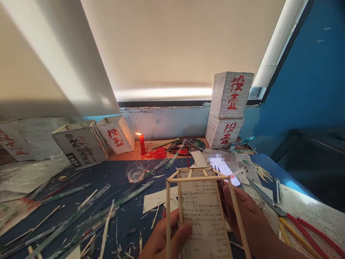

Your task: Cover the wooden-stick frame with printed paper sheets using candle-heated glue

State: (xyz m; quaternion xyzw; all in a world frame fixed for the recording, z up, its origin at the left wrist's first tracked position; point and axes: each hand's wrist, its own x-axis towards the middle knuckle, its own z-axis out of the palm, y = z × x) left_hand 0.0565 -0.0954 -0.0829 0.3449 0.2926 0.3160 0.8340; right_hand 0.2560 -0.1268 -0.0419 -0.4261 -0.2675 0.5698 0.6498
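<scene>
A box-shaped frame of thin wooden sticks (198, 178) stands in front of me, with a printed paper panel (201, 212) on one side. My left hand (169, 235) grips its lower left, thumb lying on the paper and fingers behind the stick. Around the right side, my right hand (248, 219) is closed on the frame; its fingertips are partly hidden in shadow. Just beyond the frame lies a lit phone (225, 171). Scissors (277, 208) with red and yellow handles rest right of my right hand.
A lit red candle (142, 144) burns at the back beside red wax (157, 153). Two stacked paper boxes (229, 108) with red characters stand back right; more paper boxes (115, 138) are at left. Glue sticks and wood scraps litter the blue tabletop (107, 169). A clear round dish (135, 172) lies mid-table.
</scene>
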